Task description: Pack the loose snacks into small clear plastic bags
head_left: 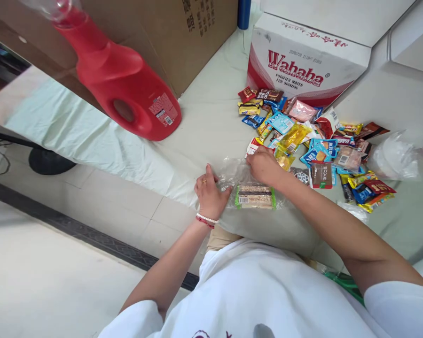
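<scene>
A clear plastic bag (229,170) lies flat near the front edge of the cloth-covered table, with a pack of biscuits (255,199) with green ends inside or beneath the film. My left hand (210,191) rests at the bag's left edge, thumb and index finger apart, the thumb touching the film. Bent over the upper right of the bag, my right hand (264,165) has its fingertips pinched together on the film. A pile of small wrapped snacks (292,136) lies just beyond my right hand, and my right forearm passes in front of its near side.
Behind the snacks stands a Wahaha water carton (303,70). A large red jug (127,89) is at the left by a brown cardboard box (155,42). Crumpled clear plastic bags (398,155) lie at the right. The table's front edge (141,164) runs diagonally on the left.
</scene>
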Demonstrator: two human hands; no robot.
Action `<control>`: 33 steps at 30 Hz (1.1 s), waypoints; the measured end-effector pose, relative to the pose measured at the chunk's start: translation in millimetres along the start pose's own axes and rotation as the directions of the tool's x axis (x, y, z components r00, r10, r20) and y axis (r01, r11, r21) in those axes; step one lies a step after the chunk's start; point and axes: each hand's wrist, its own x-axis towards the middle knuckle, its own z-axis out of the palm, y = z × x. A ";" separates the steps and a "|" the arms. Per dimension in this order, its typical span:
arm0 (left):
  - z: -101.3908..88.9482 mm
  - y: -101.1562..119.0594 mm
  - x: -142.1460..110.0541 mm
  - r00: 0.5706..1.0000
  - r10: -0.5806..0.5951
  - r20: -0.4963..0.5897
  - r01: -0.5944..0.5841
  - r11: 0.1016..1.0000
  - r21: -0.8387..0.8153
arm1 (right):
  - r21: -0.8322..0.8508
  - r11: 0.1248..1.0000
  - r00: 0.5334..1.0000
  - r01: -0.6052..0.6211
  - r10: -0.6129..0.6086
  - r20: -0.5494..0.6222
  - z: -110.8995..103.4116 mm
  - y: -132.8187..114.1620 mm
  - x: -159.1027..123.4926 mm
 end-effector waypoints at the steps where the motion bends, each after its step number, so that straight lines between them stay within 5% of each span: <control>1: -0.3 0.6 2.7 1.000 -0.015 0.010 0.015 1.000 -0.008 | 0.049 0.999 1.000 0.007 -0.008 0.008 -2.2 0.9 -1.5; 5: -4.1 4.3 9.0 0.997 -0.044 0.057 0.043 0.999 0.022 | 0.198 0.964 0.983 0.177 -0.164 -0.081 -6.7 2.8 -25.9; 9: -5.5 5.8 9.0 0.996 -0.009 0.088 0.010 1.000 -0.009 | 0.073 0.926 0.921 0.372 -0.357 -0.155 3.1 -4.6 -70.1; 13: -9.0 -3.6 5.5 0.991 0.110 0.075 -0.103 0.990 -0.093 | -0.042 0.870 0.869 0.491 -0.493 -0.054 26.3 -16.1 -108.7; 16: -14.5 -14.8 2.7 0.979 0.196 0.047 -0.188 0.972 -0.143 | -0.005 0.897 0.896 0.443 -0.443 -0.040 44.0 -21.4 -125.0; 21: -20.6 -20.9 3.9 0.969 0.232 0.082 -0.208 0.951 -0.230 | 0.128 0.983 0.991 0.132 -0.129 -0.035 52.3 -33.1 -129.9; 27: -33.9 -15.0 1.8 0.977 -0.078 0.196 0.119 0.971 -0.205 | -0.001 0.998 0.997 0.060 -0.060 0.044 43.5 -51.3 -123.6; 30: -41.5 -15.9 -6.1 0.922 -0.216 0.320 0.337 0.854 -0.396 | -0.040 0.997 0.998 0.059 -0.057 0.035 44.4 -54.2 -123.2; 33: -42.6 -11.4 -14.0 0.886 -0.202 0.417 0.414 0.749 -0.517 | -0.037 0.997 0.997 0.071 -0.069 0.042 47.2 -54.1 -124.5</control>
